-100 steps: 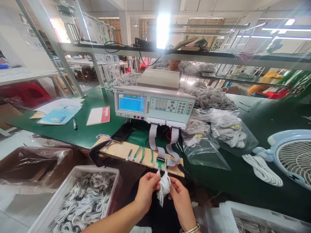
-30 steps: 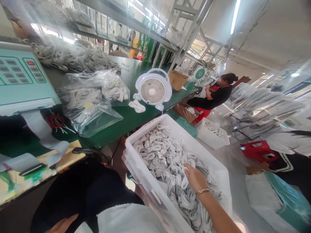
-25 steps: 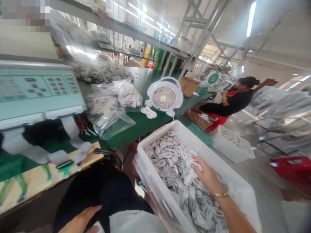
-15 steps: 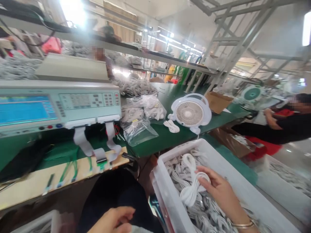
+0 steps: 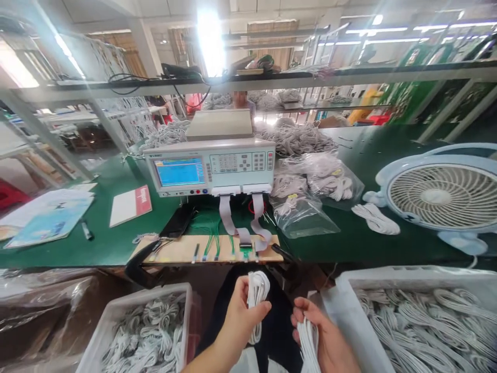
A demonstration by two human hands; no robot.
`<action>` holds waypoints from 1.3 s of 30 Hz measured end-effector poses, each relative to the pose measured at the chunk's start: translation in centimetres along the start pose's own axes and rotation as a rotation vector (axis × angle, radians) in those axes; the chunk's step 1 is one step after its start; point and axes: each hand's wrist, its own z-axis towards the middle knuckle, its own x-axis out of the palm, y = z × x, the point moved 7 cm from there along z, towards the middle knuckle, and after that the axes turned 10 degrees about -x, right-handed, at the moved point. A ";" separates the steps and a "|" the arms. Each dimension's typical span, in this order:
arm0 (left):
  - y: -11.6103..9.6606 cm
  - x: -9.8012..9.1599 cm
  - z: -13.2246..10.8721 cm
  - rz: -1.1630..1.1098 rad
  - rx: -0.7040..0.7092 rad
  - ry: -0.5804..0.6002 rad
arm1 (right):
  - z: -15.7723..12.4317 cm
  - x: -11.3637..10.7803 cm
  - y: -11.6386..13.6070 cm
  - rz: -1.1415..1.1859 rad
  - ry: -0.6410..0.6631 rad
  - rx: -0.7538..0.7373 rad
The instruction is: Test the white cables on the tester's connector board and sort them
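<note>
My left hand (image 5: 243, 313) is closed round a white cable bundle (image 5: 258, 290), held upright above my lap with its looped end on top. To the right, my right hand (image 5: 324, 331) grips a second white cable bundle (image 5: 308, 339), whose lower part hangs down out of the picture. Both hands are in front of the wooden board (image 5: 171, 250) at the bench edge, which carries short green wires and a small connector. Grey ribbon cables (image 5: 229, 215) run from that board up to the tester (image 5: 240, 160) with its lit blue screen.
On my right is a white bin (image 5: 349, 295) of coiled cables; another bin (image 5: 186, 311) stands at left. A fan (image 5: 435, 197), a loose cable bundle (image 5: 376, 218) and bagged cables (image 5: 306, 207) lie along the green bench (image 5: 310, 247). A black clamp (image 5: 140, 267) juts out at the edge.
My view has swung left to face the tester. My right hand has left the right bin with cable, and both hands are now together above my lap, each holding a bundle.
</note>
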 end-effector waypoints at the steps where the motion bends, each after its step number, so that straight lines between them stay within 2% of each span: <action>1: 0.4 -0.3 0.4 0.062 0.001 -0.005 | 0.3 0.8 0.2 -0.080 0.041 -0.004; 4: 1.1 0.0 0.8 0.168 -0.004 0.045 | 1.2 3.4 1.7 -0.502 0.139 -0.110; 8: 0.4 1.2 -0.1 0.186 0.047 0.165 | 1.5 6.9 4.0 -1.119 0.189 -0.476; 11: 0.1 0.9 -0.4 0.179 0.075 0.156 | 1.3 8.5 3.9 -1.330 0.244 -0.630; 14: 0.7 0.2 -0.1 0.071 0.041 0.147 | 1.2 8.6 3.6 -1.317 0.278 -0.694; 18: 1.6 0.3 0.1 -0.103 -0.089 0.270 | 1.1 7.9 3.6 -1.320 0.302 -0.730; 22: 1.5 1.1 -0.1 -0.239 -0.187 0.342 | 0.8 8.3 3.8 -1.371 0.400 -0.789; 27: 2.4 1.9 0.1 -0.193 -0.282 0.374 | 1.2 8.8 3.7 -1.329 0.461 -0.840; 30: 2.9 1.4 0.7 -0.201 -0.322 0.309 | 1.7 8.6 3.6 -1.314 0.404 -0.819; 34: 3.1 -0.1 2.3 -0.252 -0.311 0.136 | 2.5 8.2 2.7 -1.245 0.328 -0.699; 39: 2.5 -1.8 4.3 -0.264 -0.102 -0.036 | 4.9 7.5 1.1 -0.975 0.251 -0.490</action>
